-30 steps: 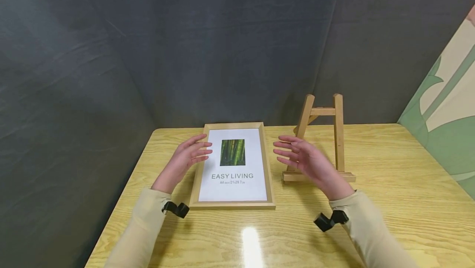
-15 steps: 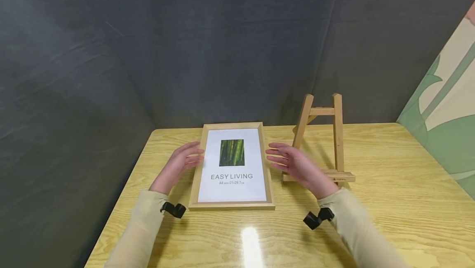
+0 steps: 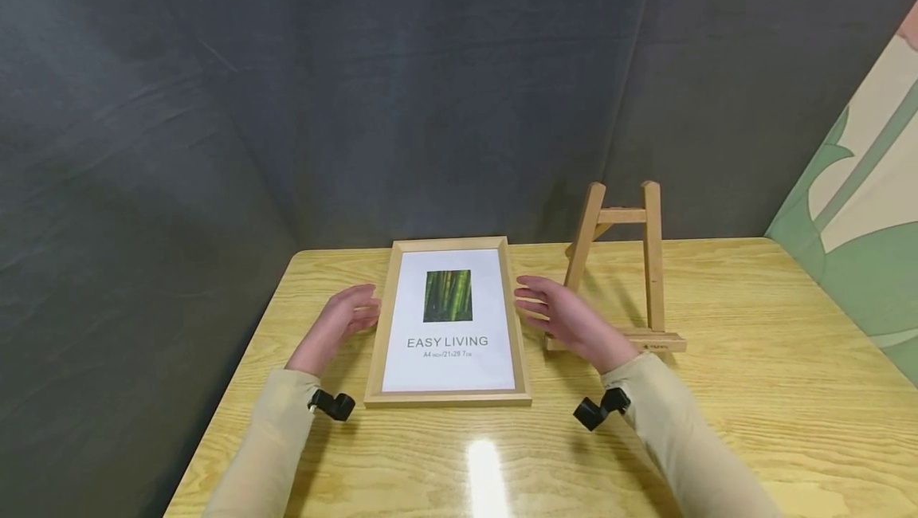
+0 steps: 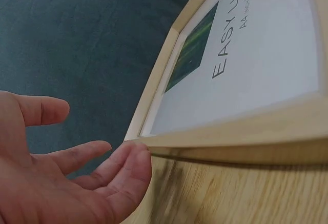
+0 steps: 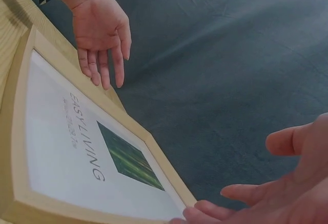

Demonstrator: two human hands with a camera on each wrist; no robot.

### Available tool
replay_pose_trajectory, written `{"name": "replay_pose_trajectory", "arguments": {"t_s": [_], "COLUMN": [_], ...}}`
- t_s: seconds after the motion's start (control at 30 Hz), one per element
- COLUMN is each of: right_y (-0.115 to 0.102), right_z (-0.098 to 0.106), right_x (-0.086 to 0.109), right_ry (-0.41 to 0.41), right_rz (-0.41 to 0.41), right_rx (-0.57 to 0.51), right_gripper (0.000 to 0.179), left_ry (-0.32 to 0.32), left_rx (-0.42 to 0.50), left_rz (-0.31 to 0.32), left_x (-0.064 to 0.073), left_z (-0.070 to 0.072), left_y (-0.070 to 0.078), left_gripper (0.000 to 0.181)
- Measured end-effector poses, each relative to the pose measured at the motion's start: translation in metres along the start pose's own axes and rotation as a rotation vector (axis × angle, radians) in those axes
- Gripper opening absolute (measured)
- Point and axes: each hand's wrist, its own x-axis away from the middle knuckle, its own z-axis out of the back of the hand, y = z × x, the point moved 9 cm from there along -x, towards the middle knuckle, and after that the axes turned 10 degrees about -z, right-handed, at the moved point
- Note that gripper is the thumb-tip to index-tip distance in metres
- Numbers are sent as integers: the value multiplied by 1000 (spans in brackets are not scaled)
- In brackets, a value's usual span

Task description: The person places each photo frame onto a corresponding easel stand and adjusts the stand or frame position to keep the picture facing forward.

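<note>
A picture frame (image 3: 519, 378) with a light wood border lies face up on the table; its white insert reads EASY LIVING under a green bamboo photo. Beside its left edge is my left hand (image 3: 335, 328), fingers loosely bent and nothing held. In the left wrist view, that hand's fingertips (image 4: 136, 155) come right up to the wooden border. My right hand (image 3: 570, 317) is at the opposite edge, its fingers extended toward the border. The right wrist view has both hands flanking the picture frame, the right one (image 5: 277, 188) in the lower right corner with its thumb apart.
A small wooden easel (image 3: 653, 263) stands on the table (image 3: 753, 390) to the right, partly behind my right hand. Dark curtain cloth (image 3: 459, 88) rises behind the table and on the left. A wall with a leaf pattern (image 3: 861, 207) is at the far right.
My left hand has drawn left and down, from over the picture frame to beside its left edge. My right hand has moved left, closer to the right edge. The picture frame and easel stay put.
</note>
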Motion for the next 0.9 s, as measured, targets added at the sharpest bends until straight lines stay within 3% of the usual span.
{"name": "replay_pose_trajectory", "arguments": {"t_s": [0.2,0.33,0.43,0.57,0.67,0.9], "right_y": [4,6,7,10,12,16], "right_z": [-1,2,5,9,12,17], "right_x": [-7,-12,-17,-24,-30,-41], "right_ry": [34,58,71,105,141,223], "right_rz": [-44,-63,-66,-77,-92,-131], "right_rx": [15,-13,-41,-90,-118,-186], "right_gripper": [55,56,57,56,56,57], "left_ry": [31,36,37,28,20,8], "left_rx": [-3,41,78,106,121,116], "left_rz": [56,91,126,160,162,150], "left_x": [-22,-31,-30,-23,-19,-19], "left_z": [9,10,8,4,1,-1], "left_y": [-38,-53,-53,-40,-30,-22], "left_gripper": [60,54,47,45,47,51]}}
